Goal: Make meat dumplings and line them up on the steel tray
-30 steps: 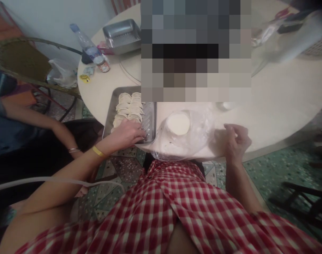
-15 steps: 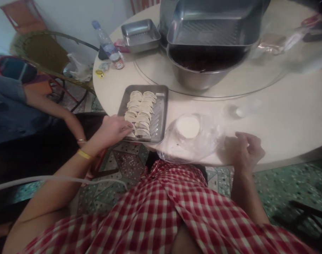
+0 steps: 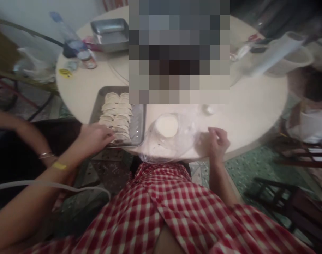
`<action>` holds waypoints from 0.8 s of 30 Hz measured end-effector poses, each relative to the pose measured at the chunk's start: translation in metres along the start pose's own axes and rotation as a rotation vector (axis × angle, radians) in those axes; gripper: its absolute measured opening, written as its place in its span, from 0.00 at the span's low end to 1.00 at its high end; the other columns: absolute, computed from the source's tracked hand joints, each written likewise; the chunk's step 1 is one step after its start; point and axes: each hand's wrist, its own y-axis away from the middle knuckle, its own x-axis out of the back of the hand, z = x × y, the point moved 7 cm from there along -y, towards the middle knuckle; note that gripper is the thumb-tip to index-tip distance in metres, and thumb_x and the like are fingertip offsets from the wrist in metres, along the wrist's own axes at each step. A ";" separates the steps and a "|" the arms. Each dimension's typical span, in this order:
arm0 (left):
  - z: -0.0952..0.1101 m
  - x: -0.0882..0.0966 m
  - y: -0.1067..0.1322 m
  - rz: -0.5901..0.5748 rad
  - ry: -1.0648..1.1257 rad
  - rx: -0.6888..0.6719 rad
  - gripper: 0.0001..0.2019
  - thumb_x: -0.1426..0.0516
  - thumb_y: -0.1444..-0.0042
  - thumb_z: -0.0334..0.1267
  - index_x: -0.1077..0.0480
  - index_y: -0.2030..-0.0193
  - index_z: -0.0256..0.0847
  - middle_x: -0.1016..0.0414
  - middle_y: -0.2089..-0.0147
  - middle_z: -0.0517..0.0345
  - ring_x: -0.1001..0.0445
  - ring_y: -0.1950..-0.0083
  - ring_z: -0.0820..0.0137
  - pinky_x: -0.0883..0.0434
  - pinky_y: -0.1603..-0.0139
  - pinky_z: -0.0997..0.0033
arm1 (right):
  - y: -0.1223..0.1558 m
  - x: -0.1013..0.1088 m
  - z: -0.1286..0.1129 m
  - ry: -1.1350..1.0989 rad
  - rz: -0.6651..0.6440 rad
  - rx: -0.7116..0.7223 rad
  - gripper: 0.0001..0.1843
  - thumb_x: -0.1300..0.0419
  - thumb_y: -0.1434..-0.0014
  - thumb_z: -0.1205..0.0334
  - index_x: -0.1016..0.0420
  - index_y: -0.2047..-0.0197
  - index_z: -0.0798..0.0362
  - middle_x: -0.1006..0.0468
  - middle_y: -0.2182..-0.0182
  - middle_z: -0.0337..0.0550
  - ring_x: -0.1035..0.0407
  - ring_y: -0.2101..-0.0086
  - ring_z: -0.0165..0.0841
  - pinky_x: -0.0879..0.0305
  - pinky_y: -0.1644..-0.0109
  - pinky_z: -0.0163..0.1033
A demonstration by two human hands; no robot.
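Two columns of folded dumplings (image 3: pixel 122 121) in metal tray (image 3: pixel 137 127), each lying crosswise; near-left end meets my left hand (image 3: pixel 95 138), fingers bunched, cannot tell whether gripping one. My right hand (image 3: pixel 218 141), curled, contents hidden, lies farther, past round dough wrappers (image 3: pixel 167 125).

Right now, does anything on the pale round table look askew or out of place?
The clear, crumpled plastic sheet beneath the pale, round dough looks askew: its near part seems to hang off the table.

Pale, half-moon dumplings (image 3: pixel 121 120) (closely ranked) lie in two columns towards the left of a metal tray (image 3: pixel 138 123).
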 end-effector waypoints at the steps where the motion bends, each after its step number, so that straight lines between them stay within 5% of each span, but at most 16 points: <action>1: -0.001 0.007 0.000 0.057 0.002 0.003 0.18 0.51 0.37 0.47 0.22 0.60 0.40 0.19 0.60 0.48 0.27 0.59 0.59 0.41 0.65 0.66 | -0.001 -0.002 -0.005 0.005 -0.011 0.033 0.13 0.44 0.39 0.52 0.22 0.64 0.51 0.20 0.65 0.45 0.28 0.59 0.37 0.32 0.50 0.48; 4: 0.016 0.038 -0.003 0.295 0.047 -0.041 0.21 0.54 0.35 0.50 0.24 0.62 0.41 0.22 0.66 0.51 0.30 0.63 0.62 0.40 0.62 0.64 | -0.003 -0.006 -0.026 -0.032 -0.017 0.160 0.10 0.42 0.39 0.55 0.23 0.63 0.49 0.22 0.64 0.44 0.29 0.59 0.37 0.33 0.50 0.48; 7: 0.073 0.062 -0.012 0.432 0.203 -0.222 0.20 0.53 0.33 0.47 0.25 0.67 0.41 0.23 0.68 0.52 0.32 0.64 0.64 0.37 0.56 0.60 | -0.004 -0.015 -0.054 -0.063 -0.067 0.273 0.07 0.42 0.38 0.57 0.23 0.63 0.46 0.23 0.62 0.43 0.31 0.57 0.38 0.34 0.49 0.50; 10: 0.140 0.065 -0.028 0.427 0.316 -0.388 0.19 0.55 0.32 0.40 0.24 0.58 0.38 0.22 0.63 0.49 0.31 0.61 0.62 0.36 0.57 0.60 | 0.002 -0.035 -0.082 -0.033 -0.234 0.401 0.08 0.42 0.37 0.58 0.23 0.66 0.45 0.22 0.59 0.43 0.32 0.55 0.39 0.39 0.45 0.52; 13: 0.177 0.054 -0.046 0.359 0.360 -0.426 0.15 0.51 0.33 0.39 0.25 0.54 0.37 0.22 0.59 0.49 0.30 0.57 0.60 0.36 0.56 0.60 | 0.010 -0.058 -0.094 0.042 -0.382 0.501 0.09 0.42 0.37 0.58 0.24 0.68 0.47 0.22 0.54 0.43 0.34 0.51 0.41 0.42 0.42 0.53; 17: 0.185 0.046 -0.057 0.289 0.299 -0.386 0.12 0.46 0.36 0.42 0.25 0.58 0.38 0.24 0.60 0.49 0.31 0.55 0.58 0.37 0.57 0.59 | 0.018 -0.072 -0.092 0.101 -0.434 0.600 0.08 0.44 0.38 0.65 0.23 0.59 0.47 0.24 0.47 0.44 0.36 0.46 0.42 0.40 0.42 0.53; 24: 0.193 0.054 -0.045 0.239 0.302 -0.347 0.10 0.47 0.36 0.40 0.26 0.56 0.40 0.24 0.55 0.51 0.29 0.51 0.60 0.37 0.52 0.59 | 0.025 -0.059 -0.098 0.075 -0.378 0.832 0.07 0.38 0.40 0.64 0.23 0.58 0.53 0.22 0.53 0.52 0.29 0.52 0.45 0.34 0.47 0.52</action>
